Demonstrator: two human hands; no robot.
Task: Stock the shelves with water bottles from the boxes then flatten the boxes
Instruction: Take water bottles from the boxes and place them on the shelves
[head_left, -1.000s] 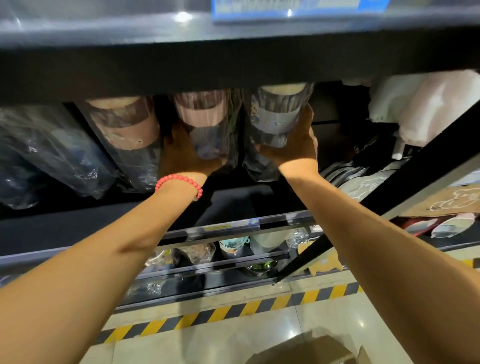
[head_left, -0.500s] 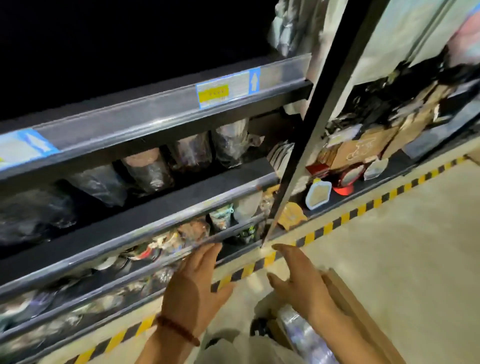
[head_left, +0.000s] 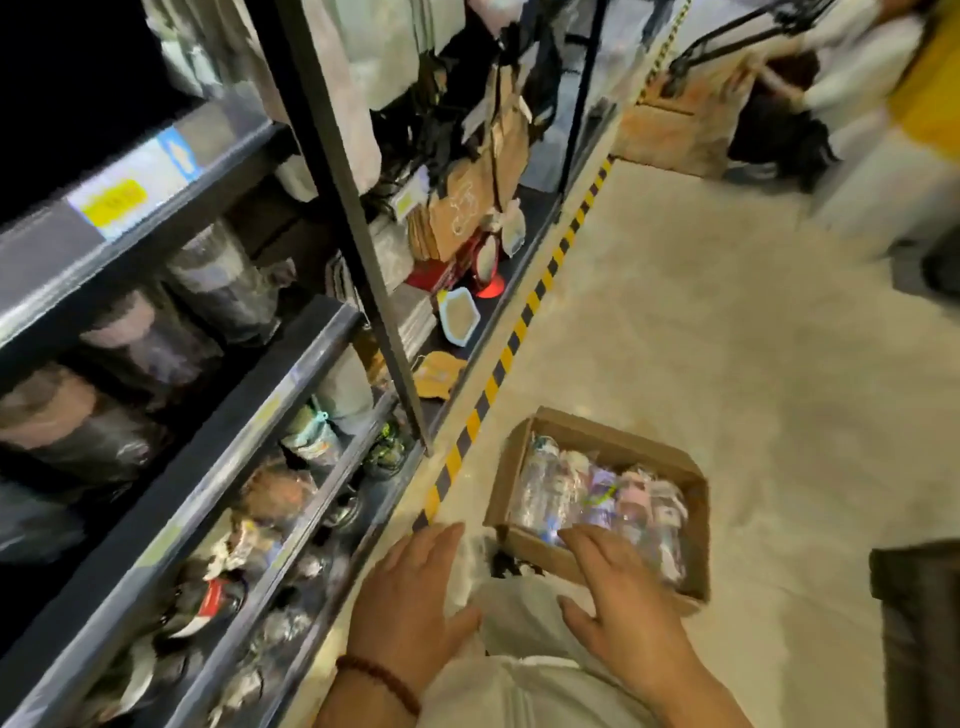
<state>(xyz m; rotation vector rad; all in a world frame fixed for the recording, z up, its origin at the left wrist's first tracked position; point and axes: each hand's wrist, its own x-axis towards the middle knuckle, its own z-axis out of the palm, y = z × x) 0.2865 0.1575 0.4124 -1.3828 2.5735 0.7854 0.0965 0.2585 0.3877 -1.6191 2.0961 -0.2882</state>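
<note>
Both hands have come away from the upper shelf, where a second ago they were setting wrapped bottles in place, and now reach down toward the floor.

Head view: an open cardboard box sits on the pale floor, just beside the yellow-and-black floor tape that runs along the foot of the shelving. Plastic-wrapped water bottles lie on their sides inside it, packed close together. More wrapped bottles stand on the shelves to the left.

The left hand, with a bead bracelet at the wrist, hovers over the floor near the box's near corner, fingers spread wide, holding nothing. The right hand is over the box's near edge, fingers wide open, tips at or just above the bottles; contact is too blurred to tell.

Risk, as I judge it: the wrapping looks slick, so a hurried grab could let a bottle slip. Another person stands farther along the aisle, well apart.
</note>
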